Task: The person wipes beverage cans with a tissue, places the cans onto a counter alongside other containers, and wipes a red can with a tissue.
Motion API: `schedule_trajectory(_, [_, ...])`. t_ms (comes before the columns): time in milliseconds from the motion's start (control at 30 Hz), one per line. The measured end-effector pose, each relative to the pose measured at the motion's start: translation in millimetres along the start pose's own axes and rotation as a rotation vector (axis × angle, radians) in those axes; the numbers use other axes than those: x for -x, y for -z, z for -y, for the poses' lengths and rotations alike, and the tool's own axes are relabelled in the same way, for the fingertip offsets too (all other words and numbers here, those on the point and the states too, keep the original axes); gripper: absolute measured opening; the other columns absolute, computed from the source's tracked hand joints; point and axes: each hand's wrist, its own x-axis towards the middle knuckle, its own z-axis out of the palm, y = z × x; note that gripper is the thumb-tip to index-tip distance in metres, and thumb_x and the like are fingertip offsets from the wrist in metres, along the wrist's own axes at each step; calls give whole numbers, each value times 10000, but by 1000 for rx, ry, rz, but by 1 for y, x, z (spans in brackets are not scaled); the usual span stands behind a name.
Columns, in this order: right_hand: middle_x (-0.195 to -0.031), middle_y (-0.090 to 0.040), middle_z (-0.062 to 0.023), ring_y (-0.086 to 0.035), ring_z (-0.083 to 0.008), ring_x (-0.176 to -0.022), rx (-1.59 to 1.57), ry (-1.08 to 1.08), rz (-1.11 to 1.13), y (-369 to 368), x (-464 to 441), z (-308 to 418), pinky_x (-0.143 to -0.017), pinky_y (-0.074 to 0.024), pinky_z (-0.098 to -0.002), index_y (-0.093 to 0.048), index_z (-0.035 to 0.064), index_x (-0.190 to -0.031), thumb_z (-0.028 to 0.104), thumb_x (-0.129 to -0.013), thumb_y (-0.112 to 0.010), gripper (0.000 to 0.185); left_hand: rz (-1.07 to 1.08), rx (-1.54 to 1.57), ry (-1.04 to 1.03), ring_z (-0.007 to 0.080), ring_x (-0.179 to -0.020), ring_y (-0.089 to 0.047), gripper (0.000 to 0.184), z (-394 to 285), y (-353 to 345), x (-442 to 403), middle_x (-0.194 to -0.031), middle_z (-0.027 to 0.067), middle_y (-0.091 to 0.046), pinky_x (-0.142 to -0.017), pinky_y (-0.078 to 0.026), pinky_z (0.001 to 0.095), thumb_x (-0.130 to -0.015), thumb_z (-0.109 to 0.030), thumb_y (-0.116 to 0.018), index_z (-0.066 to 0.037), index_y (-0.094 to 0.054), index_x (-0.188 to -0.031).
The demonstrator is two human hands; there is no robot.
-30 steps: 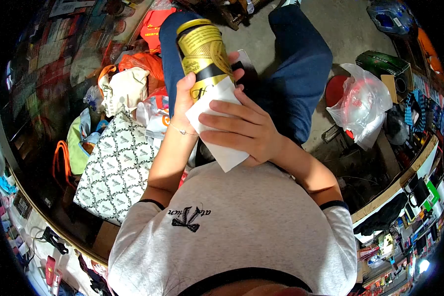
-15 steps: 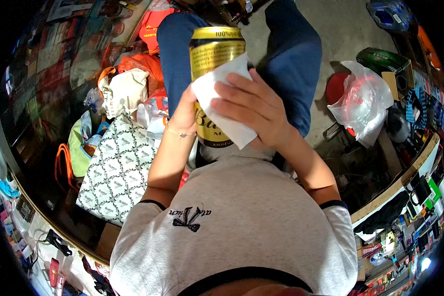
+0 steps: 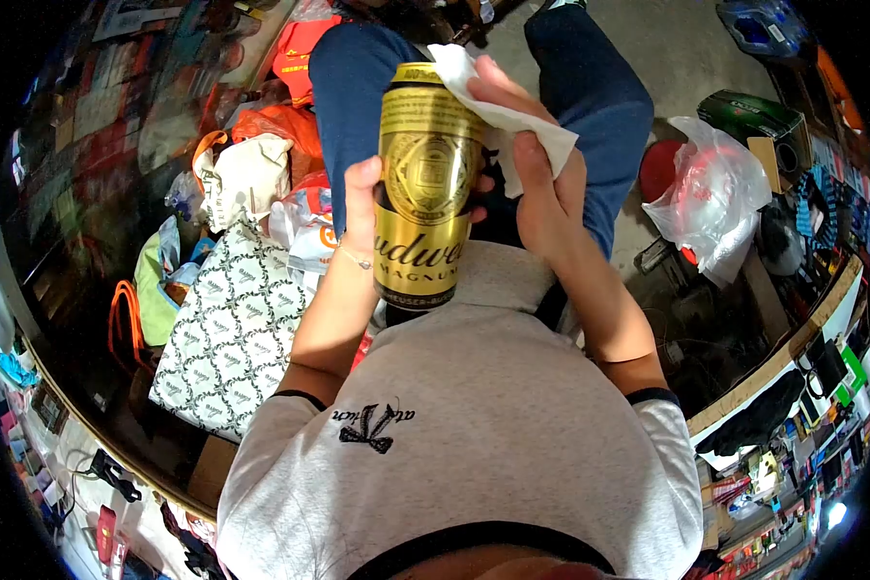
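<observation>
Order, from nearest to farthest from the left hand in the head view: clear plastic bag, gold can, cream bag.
1. Gold can, held in the left hand.
2. Cream bag, left of the hand.
3. Clear plastic bag, far right.

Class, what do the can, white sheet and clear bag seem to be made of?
Can: probably metal, glossy gold print with bright highlights.
White sheet: matte, thin, softly bending; paper tissue or cloth, unclear which.
Clear bag: likely plastic film, shiny, see-through, crinkled.

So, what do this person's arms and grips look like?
Below short, light-grey T-shirt sleeves with black trim, both forearms are bare. A thin bracelet with a small pale bead circles the left wrist. The left grip and right grip are gloveless.
</observation>
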Motion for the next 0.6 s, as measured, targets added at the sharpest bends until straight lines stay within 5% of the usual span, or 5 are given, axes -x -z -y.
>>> schedule_trajectory(167, [-1255,-472,-152,-374,-247,-1232,75,26,-15,3,3,-2,-991,-290,-315,-500,-10,-1173,202,-934,-356,350,72,-22,25,332,-986,-553,758,-3,-2,-6,-1139,219,-515,-830,-470,409,-753,-543,-469,2,-366,-1270])
schedule_trajectory(333, [-1278,-446,-161,-358,-269,-1244,167,77,-13,2,1,-10,-1013,-263,-344,-506,20,-1187,149,-911,-366,336,-191,-442,-25,244,-965,-570,657,-6,-13,-4,-1137,167,-530,-836,-468,355,-793,-467,-506,2,-387,-1239])
schedule_trajectory(600, [-1241,-477,-169,-362,-289,-1237,192,15,149,-6,4,-9,-1033,-228,-358,-525,46,-1174,168,-898,-384,333,-281,-197,-142,235,-1103,-482,621,1,-20,-19,-1223,124,-466,-913,-415,367,-843,-482,-435,-50,-353,-1281])
